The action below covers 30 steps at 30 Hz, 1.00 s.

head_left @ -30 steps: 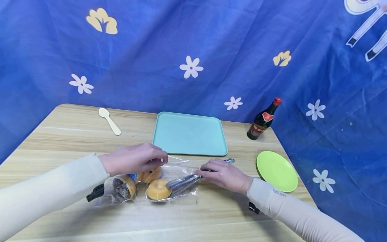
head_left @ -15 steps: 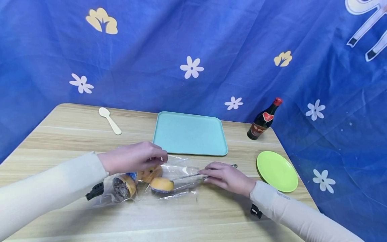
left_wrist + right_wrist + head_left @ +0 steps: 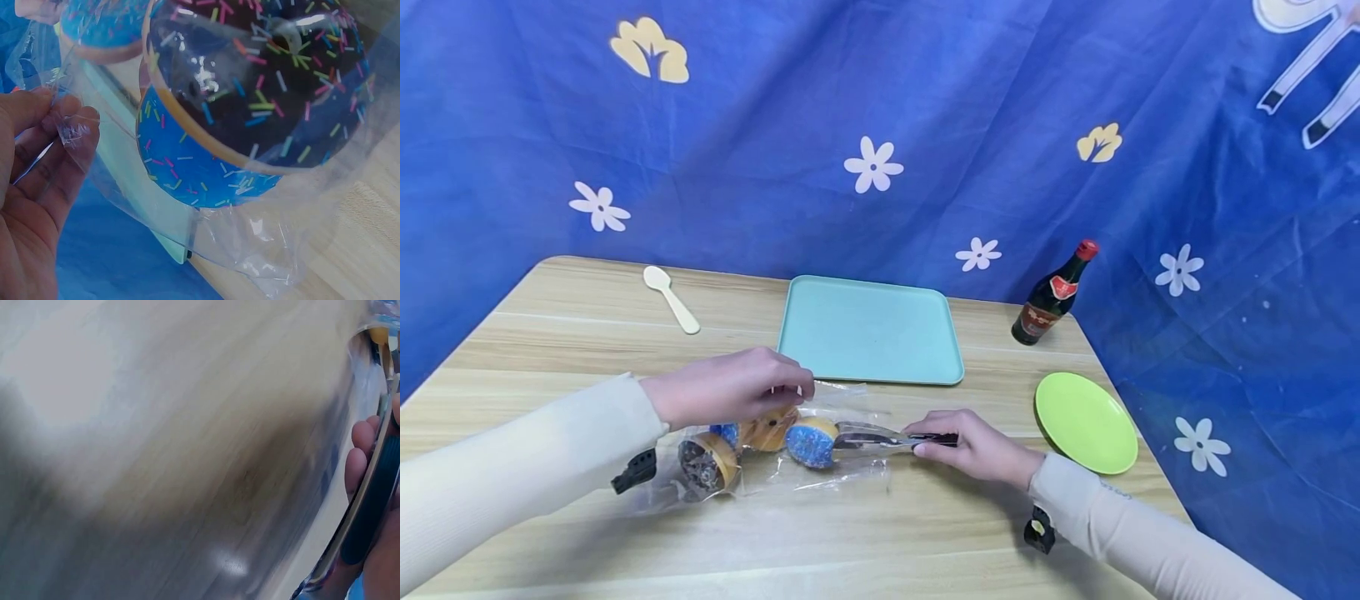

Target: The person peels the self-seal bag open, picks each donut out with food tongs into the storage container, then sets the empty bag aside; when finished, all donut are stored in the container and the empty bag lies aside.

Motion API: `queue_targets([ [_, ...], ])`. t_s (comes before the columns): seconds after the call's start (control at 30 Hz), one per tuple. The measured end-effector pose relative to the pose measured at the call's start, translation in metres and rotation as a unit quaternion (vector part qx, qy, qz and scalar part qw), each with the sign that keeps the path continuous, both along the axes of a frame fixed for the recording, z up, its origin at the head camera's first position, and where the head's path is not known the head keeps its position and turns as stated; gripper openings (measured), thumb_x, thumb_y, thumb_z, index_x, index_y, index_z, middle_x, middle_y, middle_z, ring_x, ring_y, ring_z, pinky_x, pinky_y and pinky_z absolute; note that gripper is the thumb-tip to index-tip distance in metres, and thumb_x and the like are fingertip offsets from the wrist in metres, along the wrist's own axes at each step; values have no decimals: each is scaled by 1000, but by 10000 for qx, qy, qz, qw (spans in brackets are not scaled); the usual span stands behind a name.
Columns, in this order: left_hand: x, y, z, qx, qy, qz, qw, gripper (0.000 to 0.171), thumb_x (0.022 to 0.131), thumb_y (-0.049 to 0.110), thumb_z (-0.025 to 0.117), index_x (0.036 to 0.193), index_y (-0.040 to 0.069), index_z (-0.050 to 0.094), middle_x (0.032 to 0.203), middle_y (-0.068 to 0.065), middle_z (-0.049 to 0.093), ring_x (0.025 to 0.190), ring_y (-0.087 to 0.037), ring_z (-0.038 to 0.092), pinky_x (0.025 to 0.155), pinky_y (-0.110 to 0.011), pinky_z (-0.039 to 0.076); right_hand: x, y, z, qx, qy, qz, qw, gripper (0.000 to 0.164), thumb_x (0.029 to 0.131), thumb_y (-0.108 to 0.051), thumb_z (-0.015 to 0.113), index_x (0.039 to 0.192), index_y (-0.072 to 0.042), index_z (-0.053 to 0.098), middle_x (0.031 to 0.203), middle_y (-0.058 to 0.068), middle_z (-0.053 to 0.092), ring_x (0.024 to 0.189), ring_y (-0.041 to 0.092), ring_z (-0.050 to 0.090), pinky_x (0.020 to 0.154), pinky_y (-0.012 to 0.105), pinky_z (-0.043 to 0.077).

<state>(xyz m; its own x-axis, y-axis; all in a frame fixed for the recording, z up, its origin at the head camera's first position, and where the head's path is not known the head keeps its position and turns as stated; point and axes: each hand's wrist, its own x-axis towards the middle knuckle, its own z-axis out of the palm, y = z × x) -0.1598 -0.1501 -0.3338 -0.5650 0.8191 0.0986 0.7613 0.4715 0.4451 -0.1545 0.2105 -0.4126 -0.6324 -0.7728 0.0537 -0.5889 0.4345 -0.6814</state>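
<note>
My left hand pinches the edge of a clear plastic bag between thumb and fingers. Inside lie a toy donut with chocolate icing and, behind it, a blue-iced donut, both with sprinkles. My right hand grips metal tongs by their black-padded handle. The tongs reach into the bag's right end. Their tips are at another blue-iced donut, tilted with its icing toward the head camera. Whether this donut is off the table cannot be told.
Behind the bag lies a light-blue tray. A white spoon is at the back left. To the right are a green plate and a dark bottle with a red cap. A blue curtain borders the table.
The donut at the tongs has turned over from its plain side to its blue icing, as the tongs rotated. My right hand has shifted slightly right and nearer. The left hand stays put.
</note>
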Motion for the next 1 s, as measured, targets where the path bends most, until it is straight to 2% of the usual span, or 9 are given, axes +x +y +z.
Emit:
queue_targets([
  [0.17, 0, -1, -1, -4, 50, -25, 10000, 18, 94, 7, 57, 93, 24, 62, 81, 8, 67, 60, 6, 51, 57, -14, 49, 1, 1, 2, 21, -506, -278, 9983, 31, 95, -31, 61, 124, -19, 66, 109, -4, 71, 96, 6, 65, 89, 25, 54],
  [0.33, 0, -1, -2, 14, 31, -3, 10000, 19, 94, 6, 57, 93, 24, 61, 80, 9, 66, 59, 5, 52, 56, -15, 49, 1, 3, 4, 59, -1030, -421, 9938, 31, 94, -30, 63, 123, -19, 66, 96, 2, 71, 76, 16, 65, 70, 27, 58],
  [0.47, 0, -2, -2, 51, 99, -4, 9999, 17, 93, 6, 59, 92, 23, 62, 80, 9, 66, 61, 3, 53, 58, -14, 50, 0, 8, 7, 32, -1309, -434, 9904, 29, 94, -27, 63, 122, -19, 66, 90, 11, 69, 70, 28, 63, 59, 33, 57],
  [0.6, -1, -2, -2, 13, 187, 9, 9998, 15, 93, 9, 60, 93, 23, 63, 81, 9, 66, 63, 4, 52, 60, -15, 50, -2, 18, 12, 15, -1553, -446, 9869, 28, 94, -24, 63, 122, -18, 67, 89, 17, 69, 69, 26, 61, 58, 32, 55],
  [0.77, 1, -1, -1, -88, 74, 32, 9999, 15, 94, 9, 59, 94, 24, 63, 81, 9, 65, 62, 3, 53, 60, -15, 50, -6, 39, 14, -1, -1930, -586, 9794, 28, 94, -22, 63, 122, -16, 67, 94, 20, 70, 72, 20, 64, 62, 33, 57],
  [1.0, 2, -1, -2, -95, 102, 56, 9999, 17, 94, 8, 58, 93, 24, 62, 81, 10, 64, 62, 4, 51, 58, -15, 49, -8, 73, 18, 196, -2160, -846, 9725, 29, 94, -23, 63, 122, -15, 67, 98, 21, 70, 76, 20, 67, 66, 36, 59],
])
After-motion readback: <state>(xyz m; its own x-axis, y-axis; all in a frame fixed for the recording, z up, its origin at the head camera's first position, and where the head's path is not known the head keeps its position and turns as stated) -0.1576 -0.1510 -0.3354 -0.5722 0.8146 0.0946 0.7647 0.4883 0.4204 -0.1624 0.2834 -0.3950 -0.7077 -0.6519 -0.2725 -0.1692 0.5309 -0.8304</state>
